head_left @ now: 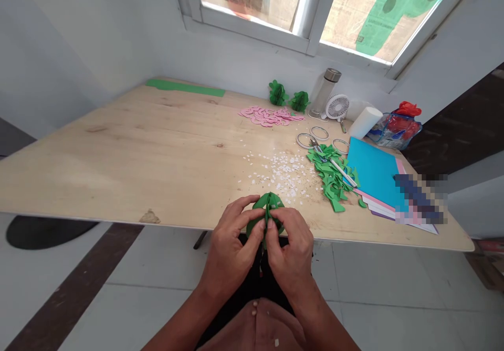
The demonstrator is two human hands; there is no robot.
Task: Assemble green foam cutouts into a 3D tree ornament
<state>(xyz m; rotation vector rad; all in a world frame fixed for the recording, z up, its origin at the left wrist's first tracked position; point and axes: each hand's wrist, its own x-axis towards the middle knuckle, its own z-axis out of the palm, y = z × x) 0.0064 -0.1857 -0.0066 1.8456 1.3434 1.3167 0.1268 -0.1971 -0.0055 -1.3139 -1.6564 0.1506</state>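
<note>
Between my two hands, at the table's front edge, is a green folded paper piece (269, 202) with rounded leaf-like sides and several layers standing up along its middle. My left hand (236, 233) pinches its left side between thumb and fingers. On the right side, my right hand (290, 238) pinches it the same way, the two thumbs almost touching. The lower part of the piece is hidden by my fingers. Small white paper bits (289, 172) lie scattered on the table just beyond.
Green paper scraps (333, 175) with scissors on them lie to the right, beside tape rolls (319, 133) and blue sheets (372, 170). Farther back are pink cutouts (271, 116), two green paper balls (277, 93), a bottle (323, 91), a small fan (337, 107) and a green strip (185, 87).
</note>
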